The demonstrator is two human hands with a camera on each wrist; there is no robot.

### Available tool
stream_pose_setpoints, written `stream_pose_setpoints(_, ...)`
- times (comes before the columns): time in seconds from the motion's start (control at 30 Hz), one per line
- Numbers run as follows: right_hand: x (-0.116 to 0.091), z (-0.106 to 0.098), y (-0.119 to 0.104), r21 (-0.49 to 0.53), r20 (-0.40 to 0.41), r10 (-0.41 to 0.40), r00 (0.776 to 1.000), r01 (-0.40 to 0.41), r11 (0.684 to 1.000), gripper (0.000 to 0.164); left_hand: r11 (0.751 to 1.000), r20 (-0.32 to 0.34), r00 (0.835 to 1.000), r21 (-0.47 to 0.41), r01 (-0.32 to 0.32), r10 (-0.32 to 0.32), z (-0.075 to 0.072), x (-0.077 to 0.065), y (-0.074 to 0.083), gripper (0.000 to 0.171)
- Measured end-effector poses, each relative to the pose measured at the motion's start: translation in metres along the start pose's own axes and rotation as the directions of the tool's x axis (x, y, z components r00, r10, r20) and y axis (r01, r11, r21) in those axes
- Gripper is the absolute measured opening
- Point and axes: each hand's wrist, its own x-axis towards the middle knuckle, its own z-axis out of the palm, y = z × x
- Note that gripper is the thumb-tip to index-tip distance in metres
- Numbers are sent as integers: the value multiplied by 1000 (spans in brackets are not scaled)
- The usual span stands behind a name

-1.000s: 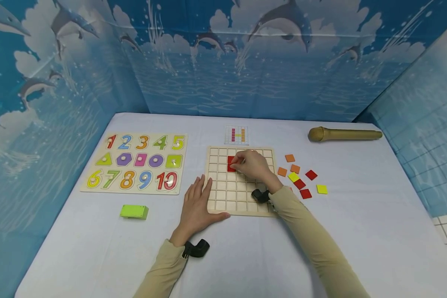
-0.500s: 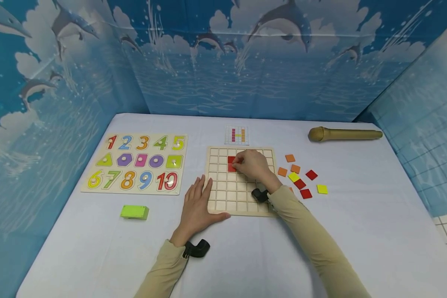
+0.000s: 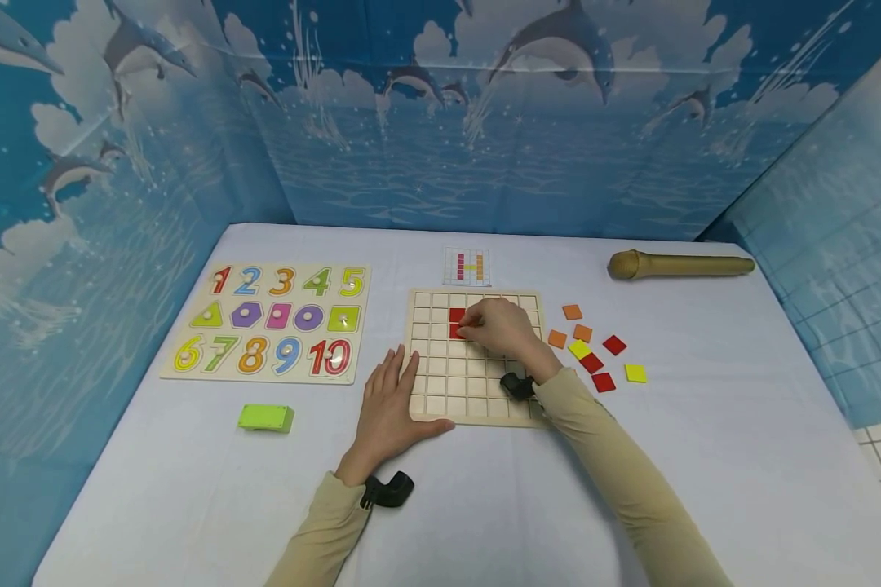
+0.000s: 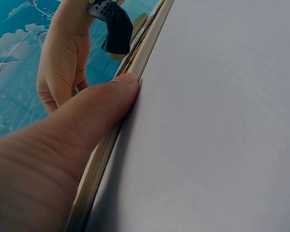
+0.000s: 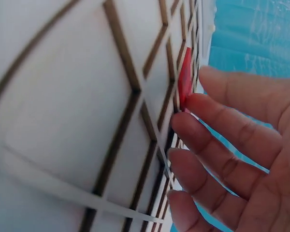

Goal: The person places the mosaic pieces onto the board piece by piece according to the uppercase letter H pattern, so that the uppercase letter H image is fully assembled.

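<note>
My left hand (image 3: 391, 399) lies with fingers spread along the left edge of the wooden grid board (image 3: 435, 385). In the left wrist view its thumb (image 4: 121, 94) presses against the board's front edge. Over the upper middle of the board is my right hand (image 3: 495, 324), its fingertips at a red square tile (image 3: 454, 332) directly below another red tile (image 3: 457, 315). The right wrist view shows one red tile (image 5: 185, 79) tilted up from the grid, the index fingertip (image 5: 194, 100) at its near corner and the thumb a little apart.
Loose red, orange and yellow tiles (image 3: 635, 373) lie right of the board. A pattern card (image 3: 467, 267) lies behind it, and a brown microphone-shaped object (image 3: 679, 265) at back right. On the left are a number-and-shape puzzle (image 3: 264, 322) and a green block (image 3: 265, 418).
The right hand shifts very slightly to the right, showing more of the red tiles. The left hand stays in place on the board.
</note>
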Motion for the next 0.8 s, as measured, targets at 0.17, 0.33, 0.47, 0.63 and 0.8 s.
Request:
stream_pose_setpoints(0.17, -4, -3, 3, 30, 1, -51, 999, 51, 998, 19, 1000, 0, 1000, 0, 1, -1, 0, 0, 0, 112)
stream_pose_setpoints(0.33, -12, -11, 11, 72, -113, -76, 991, 84, 994, 18, 1000, 6, 1000, -1, 5, -5, 1, 0, 0, 112)
stream_pose_setpoints(0.47, -20, -21, 22, 75, -241, -100, 965, 122, 990, 19, 1000, 11, 1000, -6, 9, -9, 0, 0, 0, 112)
stream_pose_setpoints(0.63, -33, -36, 40, 85, -391, -112, 913, 157, 984, 20, 1000, 11, 1000, -10, 9, -9, 0, 0, 0, 112)
stream_pose_setpoints(0.8, -48, -51, 60, 66, -487, -92, 869, 142, 988, 19, 1000, 1, 1000, -8, 2, -2, 1, 0, 0, 112)
